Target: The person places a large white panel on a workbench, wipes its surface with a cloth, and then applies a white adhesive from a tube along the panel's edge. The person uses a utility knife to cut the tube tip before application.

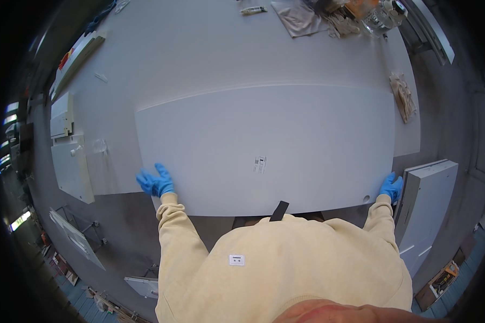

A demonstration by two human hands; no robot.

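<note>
white panel (267, 141), clear capped bottle (381, 21) beyond

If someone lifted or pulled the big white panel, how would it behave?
The white panel is probably stiff, as its broad face shows no ripples. It may be unwieldy, spanning from the left hand to the right hand. Its near edge seems to overhang the table, so pulling it nearer could tip it.
</note>
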